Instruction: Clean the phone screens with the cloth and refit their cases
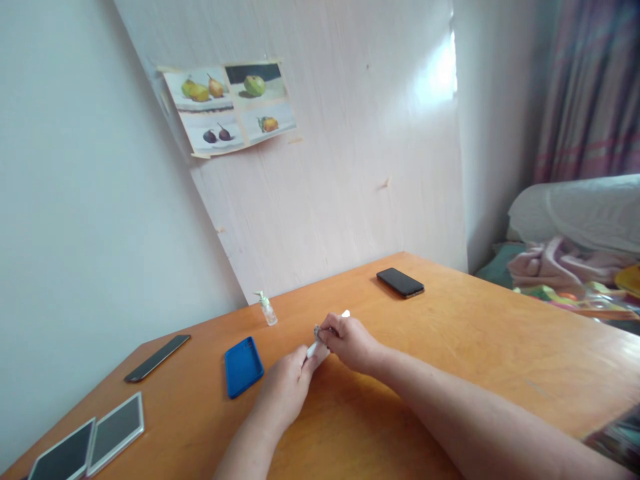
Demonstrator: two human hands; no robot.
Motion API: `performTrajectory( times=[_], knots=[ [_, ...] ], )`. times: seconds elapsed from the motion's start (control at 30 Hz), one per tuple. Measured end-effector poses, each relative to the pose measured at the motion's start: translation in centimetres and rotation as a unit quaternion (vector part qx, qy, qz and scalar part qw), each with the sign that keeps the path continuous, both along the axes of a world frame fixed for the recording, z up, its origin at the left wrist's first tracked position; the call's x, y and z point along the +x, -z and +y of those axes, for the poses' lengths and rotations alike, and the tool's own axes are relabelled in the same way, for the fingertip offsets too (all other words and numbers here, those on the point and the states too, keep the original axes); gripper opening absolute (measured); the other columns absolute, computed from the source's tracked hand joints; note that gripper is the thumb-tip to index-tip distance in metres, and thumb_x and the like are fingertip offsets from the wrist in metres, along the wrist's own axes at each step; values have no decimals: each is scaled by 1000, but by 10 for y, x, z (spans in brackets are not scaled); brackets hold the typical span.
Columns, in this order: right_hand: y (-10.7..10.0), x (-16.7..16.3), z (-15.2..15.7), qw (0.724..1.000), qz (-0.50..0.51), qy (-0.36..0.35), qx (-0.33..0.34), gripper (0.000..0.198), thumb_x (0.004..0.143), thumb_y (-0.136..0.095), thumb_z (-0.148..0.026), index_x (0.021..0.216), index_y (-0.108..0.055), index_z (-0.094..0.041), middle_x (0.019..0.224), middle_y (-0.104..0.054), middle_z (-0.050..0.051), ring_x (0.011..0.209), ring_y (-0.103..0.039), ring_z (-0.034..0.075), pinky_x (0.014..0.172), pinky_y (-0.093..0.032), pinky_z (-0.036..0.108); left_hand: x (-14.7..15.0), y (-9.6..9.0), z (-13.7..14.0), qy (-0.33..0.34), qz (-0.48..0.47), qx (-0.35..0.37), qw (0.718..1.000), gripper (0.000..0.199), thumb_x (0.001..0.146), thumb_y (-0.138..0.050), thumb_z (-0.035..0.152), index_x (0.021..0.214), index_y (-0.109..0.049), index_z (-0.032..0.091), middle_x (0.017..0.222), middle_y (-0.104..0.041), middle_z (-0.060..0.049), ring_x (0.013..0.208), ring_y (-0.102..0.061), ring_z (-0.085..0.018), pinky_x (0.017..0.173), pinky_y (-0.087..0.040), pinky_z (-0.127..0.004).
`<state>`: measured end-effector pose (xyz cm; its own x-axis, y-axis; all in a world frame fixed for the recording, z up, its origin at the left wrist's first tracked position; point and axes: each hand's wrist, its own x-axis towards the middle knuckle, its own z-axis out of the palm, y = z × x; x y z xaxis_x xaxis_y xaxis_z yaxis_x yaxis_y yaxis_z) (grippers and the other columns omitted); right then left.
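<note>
1. The left hand point(286, 388) is clamped on a thin white object point(313, 349), its thumb along the near end.
2. The right hand point(351, 343) has its fingertips drawn together, pinching a small grey bit point(317, 331) against or just above the white object; what this bit is cannot be made out.
3. The white object sits between the two hands, over the middle of the tabletop point(480, 327), tilted, with its far tip showing beyond the right hand. Whether it touches the wood is hidden.
4. A blue case point(243, 368) lies to the left of the left hand, its hollow side up.
5. Behind the case, a small pump bottle point(269, 313) stands upright near the wall panel point(320, 193).
6. A black phone point(400, 283) lies flat beyond the right hand, near the back corner.
7. At the far left lie a dark slab point(158, 359) and, nearer the person, two white-framed panels point(117, 427) side by side.
8. Fruit pictures point(235, 110) hang on the wall panel.
</note>
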<state>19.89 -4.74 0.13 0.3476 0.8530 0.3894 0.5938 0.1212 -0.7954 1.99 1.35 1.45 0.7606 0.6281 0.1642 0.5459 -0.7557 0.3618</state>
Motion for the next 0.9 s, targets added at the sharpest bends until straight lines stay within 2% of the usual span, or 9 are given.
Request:
performTrajectory(
  times=[0.13, 0.2, 0.27, 0.4, 0.47, 0.6, 0.7, 0.8, 0.9],
  knots=[
    [0, 31, 5, 994, 36, 99, -9, 21, 87, -50, -36, 81, -61, -19, 61, -62, -1, 57, -55, 12, 54, -36, 22, -1, -1, 0, -5, 0, 8, 1000, 28, 98, -36, 37, 78, -48, 21, 72, -61, -2, 65, -55, -15, 56, -27, -24],
    [0, 40, 6, 992, 37, 122, -8, 21, 88, -48, -35, 82, -60, -19, 62, -62, 0, 57, -54, 13, 55, -35, 23, -1, -1, 0, -3, 0, 7, 1000, 28, 98, -36, 37, 78, -47, 21, 71, -60, -1, 65, -55, -15, 57, -27, -24],
    [1, 36, 5, 992, 28, 120, -5, 20, 87, -50, -35, 81, -60, -20, 64, -63, 0, 60, -55, 13, 56, -35, 23, 0, -1, 1, -3, -4, 3, 1000, 27, 98, -37, 36, 78, -47, 21, 71, -60, -1, 65, -55, -15, 57, -26, -24],
    [3, 10, 2, 999, -3, 46, 5, 16, 85, -55, -33, 78, -63, -21, 66, -65, -1, 62, -56, 12, 57, -35, 22, 0, 2, 3, 0, -13, -4, 1000, 25, 97, -37, 34, 78, -46, 21, 73, -61, -2, 64, -54, -15, 57, -26, -24],
    [2, 9, 2, 999, -7, 36, 9, 16, 85, -55, -33, 78, -63, -21, 67, -65, -1, 63, -56, 12, 57, -36, 22, -1, 3, 4, 3, -16, -5, 1000, 25, 97, -37, 35, 79, -47, 21, 73, -61, -2, 65, -54, -15, 57, -26, -24],
    [-1, 32, 4, 993, 17, 115, -1, 21, 87, -50, -35, 80, -63, -20, 65, -64, 0, 62, -56, 14, 57, -35, 23, -1, 4, 4, 4, -21, -2, 1000, 27, 98, -36, 38, 78, -47, 22, 71, -60, -1, 66, -55, -15, 57, -27, -24],
    [-2, 37, 4, 991, 16, 136, -4, 20, 87, -50, -34, 80, -62, -20, 64, -63, 0, 62, -55, 14, 57, -35, 23, -1, 3, 3, 2, -20, -4, 1000, 28, 98, -36, 39, 78, -46, 22, 69, -60, 0, 64, -54, -15, 57, -27, -24],
    [0, 15, 0, 997, -3, 80, 0, 18, 86, -54, -35, 79, -63, -21, 65, -64, -1, 61, -55, 13, 58, -36, 22, -1, 2, 3, 5, -26, -7, 1000, 27, 98, -36, 37, 78, -46, 22, 71, -61, 0, 65, -54, -15, 57, -27, -24],
    [1, -7, -3, 999, -41, -16, 17, 14, 86, -53, -31, 84, -63, -22, 69, -64, -1, 64, -55, 12, 58, -36, 21, -1, 1, 3, 16, -34, -26, 999, 26, 97, -37, 38, 80, -48, 22, 74, -62, -1, 66, -55, -15, 57, -28, -23]
  ],
)
